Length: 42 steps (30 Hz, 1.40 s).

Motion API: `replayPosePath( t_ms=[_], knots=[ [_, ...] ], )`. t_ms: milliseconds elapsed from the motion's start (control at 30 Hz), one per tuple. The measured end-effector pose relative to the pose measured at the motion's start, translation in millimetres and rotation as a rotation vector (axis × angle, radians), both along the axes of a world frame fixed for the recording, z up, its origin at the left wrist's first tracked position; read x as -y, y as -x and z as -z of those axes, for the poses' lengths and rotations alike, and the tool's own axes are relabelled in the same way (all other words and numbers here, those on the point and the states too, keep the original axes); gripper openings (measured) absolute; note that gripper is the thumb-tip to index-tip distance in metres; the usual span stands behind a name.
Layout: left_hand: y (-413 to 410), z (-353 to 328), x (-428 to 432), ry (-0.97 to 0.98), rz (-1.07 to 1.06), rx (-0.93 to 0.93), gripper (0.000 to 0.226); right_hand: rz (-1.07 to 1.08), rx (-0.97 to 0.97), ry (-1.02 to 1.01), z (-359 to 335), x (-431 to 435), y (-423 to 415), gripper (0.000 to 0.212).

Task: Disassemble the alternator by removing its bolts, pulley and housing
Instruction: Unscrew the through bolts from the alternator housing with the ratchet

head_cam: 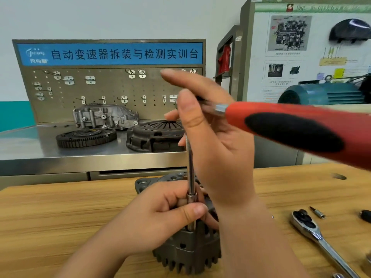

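The dark grey alternator (190,249) stands on the wooden table (60,213), with its finned housing toward me. A chrome extension bar (190,167) rises straight up from a bolt on its top edge. My left hand (156,221) grips the socket end of that bar, just above the housing. At the bar's top, my right hand (216,149) wraps round the head of a ratchet wrench, with the index finger stretched out to the left. The wrench's red and black handle (301,129) sticks out to the right, close to the camera. The bolt itself is hidden.
A second chrome ratchet (313,231) and a small bit (318,212) lie on the table to the right. On the steel bench behind sit a flywheel (86,137), a clutch cover (154,137) and a cast housing (104,117), below a pegboard (110,87).
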<state>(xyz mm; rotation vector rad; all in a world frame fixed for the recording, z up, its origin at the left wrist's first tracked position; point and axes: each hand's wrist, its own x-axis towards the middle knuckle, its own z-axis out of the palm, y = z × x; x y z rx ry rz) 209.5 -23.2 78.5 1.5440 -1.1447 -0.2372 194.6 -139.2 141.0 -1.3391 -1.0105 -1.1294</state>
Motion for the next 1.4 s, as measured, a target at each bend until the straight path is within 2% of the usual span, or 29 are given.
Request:
replayPosePath(
  t_ms=[67, 133, 300, 400, 500, 600, 667, 733, 767, 867, 1000, 1067, 1133, 1200, 1267, 1333, 1400],
  knots=[
    [-1, 1, 0, -0.012, -0.016, 0.028, 0.028, -0.043, -0.046, -0.015, 1, -1, 1, 0.020],
    [-1, 1, -1, -0.019, -0.029, 0.049, 0.021, -0.195, -0.187, -0.066, 2, -3, 2, 0.019],
    [-3, 2, -3, -0.002, -0.140, 0.041, 0.030, -0.695, -0.549, -0.166, 1, -2, -1, 0.043],
    [-1, 0, -1, 0.005, -0.104, 0.019, 0.021, -0.825, -0.695, -0.202, 3, 0, -5, 0.052],
    [-2, 1, 0, 0.032, -0.079, -0.038, 0.022, -0.637, -0.626, -0.230, 5, -3, -5, 0.047],
    [-2, 2, 1, 0.025, -0.073, -0.027, 0.024, -0.234, -0.316, -0.171, 4, -4, 0, 0.029],
    [-1, 1, 2, 0.023, -0.046, -0.018, 0.022, -0.023, -0.127, -0.050, 0, 1, 4, 0.025],
    [0, 0, 2, 0.014, -0.035, -0.008, 0.022, 0.120, -0.108, 0.088, -2, 3, 4, 0.022],
    [0, -1, 2, 0.014, -0.041, -0.006, 0.021, 0.111, -0.143, 0.112, -1, 3, 4, 0.021],
    [0, -1, 0, 0.037, -0.058, -0.013, 0.019, -0.266, -0.300, -0.040, 2, -4, 4, 0.022],
    [2, -2, 0, 0.034, -0.058, -0.009, 0.019, -0.664, -0.509, -0.183, 2, 1, -3, 0.043],
    [2, -3, 1, 0.034, -0.054, -0.016, 0.020, -0.821, -0.604, -0.201, 3, 4, -5, 0.051],
    [3, -4, 1, 0.043, -0.047, -0.032, 0.019, -0.856, -0.638, -0.204, 5, 3, -6, 0.050],
    [2, -3, 1, 0.040, -0.041, -0.040, 0.018, -0.721, -0.576, -0.208, 6, 0, -6, 0.043],
    [1, -1, 0, 0.027, -0.050, -0.037, 0.017, -0.437, -0.393, -0.186, 5, 0, -5, 0.031],
    [-1, 1, 0, 0.015, -0.079, -0.036, 0.019, -0.135, -0.157, -0.090, 3, 1, -2, 0.025],
    [0, 1, -1, 0.004, -0.086, -0.032, 0.019, 0.070, -0.120, 0.040, 2, 4, 1, 0.025]
  ],
)
